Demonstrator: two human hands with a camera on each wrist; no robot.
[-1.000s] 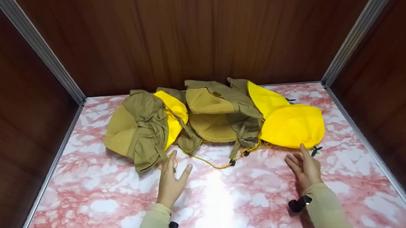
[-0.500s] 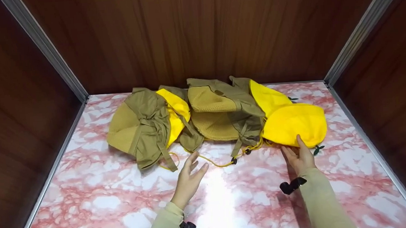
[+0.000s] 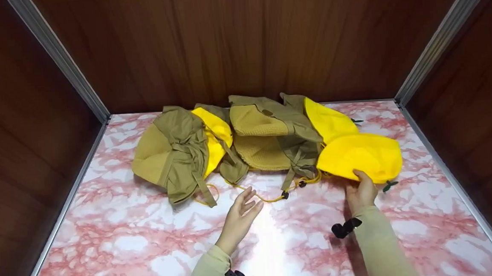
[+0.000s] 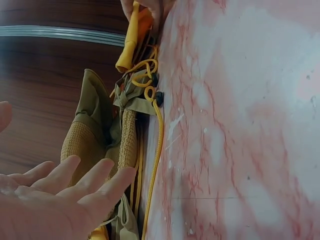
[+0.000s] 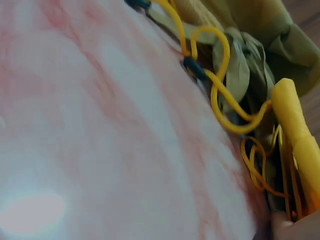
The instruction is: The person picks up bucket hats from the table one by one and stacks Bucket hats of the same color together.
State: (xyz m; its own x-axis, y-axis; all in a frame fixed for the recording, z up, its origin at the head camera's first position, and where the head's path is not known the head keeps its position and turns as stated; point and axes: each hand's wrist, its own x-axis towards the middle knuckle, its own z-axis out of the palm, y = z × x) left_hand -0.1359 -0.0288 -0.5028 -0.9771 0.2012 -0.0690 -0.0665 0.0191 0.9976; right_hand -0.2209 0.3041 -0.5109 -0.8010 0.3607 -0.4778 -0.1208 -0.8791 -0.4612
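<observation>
A yellow cloth hat [image 3: 364,154] with a small green leaf-shaped tab lies at the right end of a row of hats. My right hand [image 3: 362,195] pinches its near edge, thumb on top and fingers underneath. Left of centre, my left hand [image 3: 237,221] is held over the table with fingers extended, near a yellow cord [image 3: 271,200] with black toggles. In the left wrist view, those fingers [image 4: 95,185] stand before the olive hats and hold nothing. The right wrist view shows the yellow brim [image 5: 295,125] close up, beside looped cord [image 5: 220,85] and an olive strap.
Olive hats with tan mesh, one at left [image 3: 166,155] and others at the middle [image 3: 259,150], overlap along the back. A second yellow piece [image 3: 330,118] lies behind the gripped hat. Dark wood panels [image 3: 240,44] enclose the pink marbled table [image 3: 120,244] at the back and sides.
My right hand has moved from beside the yellow hat to gripping its near edge, and the edge has shifted slightly. My left hand has moved right, away from the left olive hat.
</observation>
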